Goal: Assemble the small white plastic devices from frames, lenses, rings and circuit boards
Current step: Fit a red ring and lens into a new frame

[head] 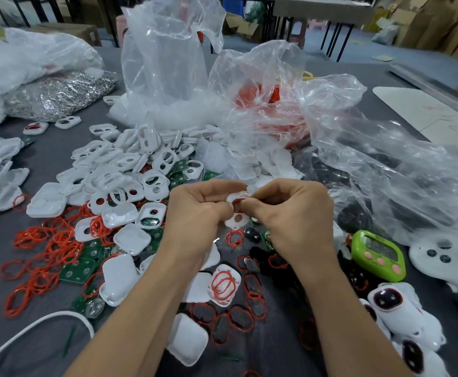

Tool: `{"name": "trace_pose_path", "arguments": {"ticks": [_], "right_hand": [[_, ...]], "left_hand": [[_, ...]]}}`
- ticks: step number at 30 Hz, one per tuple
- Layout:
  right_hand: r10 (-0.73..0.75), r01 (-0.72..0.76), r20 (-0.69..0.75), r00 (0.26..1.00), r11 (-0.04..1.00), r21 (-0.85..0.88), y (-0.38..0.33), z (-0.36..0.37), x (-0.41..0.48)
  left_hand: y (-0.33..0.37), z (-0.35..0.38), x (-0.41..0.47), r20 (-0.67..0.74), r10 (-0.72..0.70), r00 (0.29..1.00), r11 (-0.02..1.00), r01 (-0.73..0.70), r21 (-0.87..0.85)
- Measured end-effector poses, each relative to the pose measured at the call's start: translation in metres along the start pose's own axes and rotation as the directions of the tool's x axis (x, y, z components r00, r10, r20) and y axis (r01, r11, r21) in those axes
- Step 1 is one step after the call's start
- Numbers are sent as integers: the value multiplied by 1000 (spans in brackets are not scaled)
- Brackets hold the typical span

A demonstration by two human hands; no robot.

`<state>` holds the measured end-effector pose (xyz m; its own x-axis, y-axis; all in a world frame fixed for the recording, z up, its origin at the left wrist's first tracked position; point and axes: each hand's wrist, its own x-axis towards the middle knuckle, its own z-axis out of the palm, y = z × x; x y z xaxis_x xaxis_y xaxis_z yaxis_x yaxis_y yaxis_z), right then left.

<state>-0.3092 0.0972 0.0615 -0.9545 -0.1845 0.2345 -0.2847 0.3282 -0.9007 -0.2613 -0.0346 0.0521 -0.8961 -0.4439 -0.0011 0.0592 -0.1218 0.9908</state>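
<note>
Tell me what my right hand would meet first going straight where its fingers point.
The right hand points left: first the white frame it pinches, then likely the left hand.

Single head-worn wide-angle view, looking forward and down.
It sits close above the grey cloth-covered worktop (45,164), which fills most of the frame; the person's left hand (195,210) and right hand (290,210) lie near the centre, and brown cardboard boxes (426,23) far off bend along the top edge.

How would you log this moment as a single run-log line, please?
step: fitting red ring | left hand: grips white frame | right hand: pinches ring | table: loose frames, rings, boards
</note>
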Motion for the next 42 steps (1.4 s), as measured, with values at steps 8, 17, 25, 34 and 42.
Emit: {"name": "trace_pose_path", "arguments": {"ticks": [8,17,25,34,42], "right_hand": [[-14,17,-11,1000,949,315,6,0,3],[-22,-2,75,997,953,303,9,-4,6],[-84,43,189,978,977,211,10,-19,10],[-90,77,90,992,987,138,2,-12,3],[18,-22,30,999,991,134,3,4,-1]], "left_hand": [[4,-4,1,198,-171,965,906,233,-354],[3,-4,-1,147,-124,981,934,166,-317],[7,-6,0,198,-213,957,913,268,-309],[4,-10,1,246,-196,949,905,271,-327],[0,-4,1,92,-183,979,945,201,-258]]}}
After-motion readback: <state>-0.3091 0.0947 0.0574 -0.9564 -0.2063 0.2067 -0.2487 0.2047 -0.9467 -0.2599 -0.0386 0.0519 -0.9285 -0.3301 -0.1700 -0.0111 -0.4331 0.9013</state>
